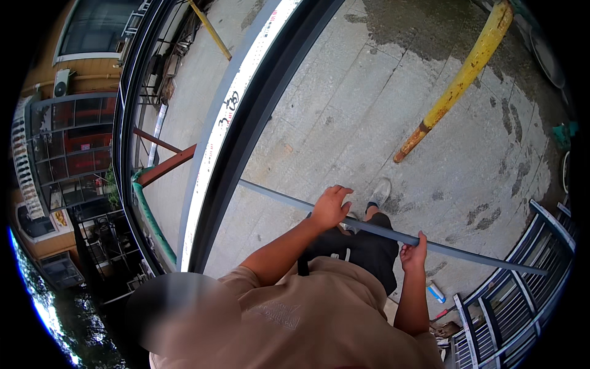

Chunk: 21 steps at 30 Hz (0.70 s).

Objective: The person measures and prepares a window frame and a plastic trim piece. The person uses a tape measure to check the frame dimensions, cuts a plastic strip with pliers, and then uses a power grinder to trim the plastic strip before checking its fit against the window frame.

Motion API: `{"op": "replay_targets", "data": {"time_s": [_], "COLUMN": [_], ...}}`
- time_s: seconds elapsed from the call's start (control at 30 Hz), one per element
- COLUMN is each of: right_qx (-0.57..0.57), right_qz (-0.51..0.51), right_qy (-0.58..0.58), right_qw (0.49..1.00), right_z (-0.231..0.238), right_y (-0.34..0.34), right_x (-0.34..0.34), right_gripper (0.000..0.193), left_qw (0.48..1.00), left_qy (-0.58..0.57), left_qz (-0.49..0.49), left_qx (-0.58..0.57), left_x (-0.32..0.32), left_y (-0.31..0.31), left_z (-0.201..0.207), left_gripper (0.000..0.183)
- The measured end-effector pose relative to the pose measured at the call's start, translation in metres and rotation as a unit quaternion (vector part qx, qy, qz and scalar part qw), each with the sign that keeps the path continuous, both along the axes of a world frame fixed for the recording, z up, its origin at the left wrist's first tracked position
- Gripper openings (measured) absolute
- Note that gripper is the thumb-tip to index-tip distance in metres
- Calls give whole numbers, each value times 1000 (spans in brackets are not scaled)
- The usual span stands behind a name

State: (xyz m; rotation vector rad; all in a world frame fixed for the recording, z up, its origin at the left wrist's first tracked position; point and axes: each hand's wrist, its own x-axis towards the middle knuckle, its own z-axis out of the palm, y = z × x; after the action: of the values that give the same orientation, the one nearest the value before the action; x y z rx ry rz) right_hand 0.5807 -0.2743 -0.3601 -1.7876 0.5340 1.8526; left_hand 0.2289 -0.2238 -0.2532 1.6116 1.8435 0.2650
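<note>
A long, thin grey metal bar [381, 230] crosses in front of my body, slanting down from left to right. My right hand [413, 252] is closed round it, right of my shorts. My left hand [332, 208] is at the bar farther left, with its fingers apart and bent a little; whether the palm touches the bar is hidden. Left of my left hand, a large dark frame profile [246, 132] rises steeply, with white protective film [215, 135] and handwritten marks along one face. The bar's left end lies close to this profile.
A worn yellow post [455, 80] stands ahead on the right, near wet paving. Metal frames [516, 295] are stacked at the lower right, beside a small blue-and-white package [436, 292]. Beyond the profile are a rusty red beam [169, 165] and a green pipe [150, 215].
</note>
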Motion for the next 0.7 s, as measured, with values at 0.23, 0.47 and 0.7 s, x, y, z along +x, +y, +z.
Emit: {"op": "replay_targets", "data": {"time_s": [0.23,0.47,0.7], "right_qx": [-74,-108,-96], "right_qz": [-48,-60,-98], "right_qy": [6,54,66], "right_qw": [996,991,988], "right_z": [-85,-161,-185], "right_y": [12,9,39], "right_x": [-51,-114,-200], "right_gripper": [53,46,46], "left_qw": [981,926,820], "left_qy": [74,147,82], "left_qz": [-39,-155,-167], "left_qx": [-176,-311,-542], "left_x": [-58,-116,-201], "left_y": [45,65,112], "left_z": [-128,-190,-171], "left_gripper": [31,37,45]}}
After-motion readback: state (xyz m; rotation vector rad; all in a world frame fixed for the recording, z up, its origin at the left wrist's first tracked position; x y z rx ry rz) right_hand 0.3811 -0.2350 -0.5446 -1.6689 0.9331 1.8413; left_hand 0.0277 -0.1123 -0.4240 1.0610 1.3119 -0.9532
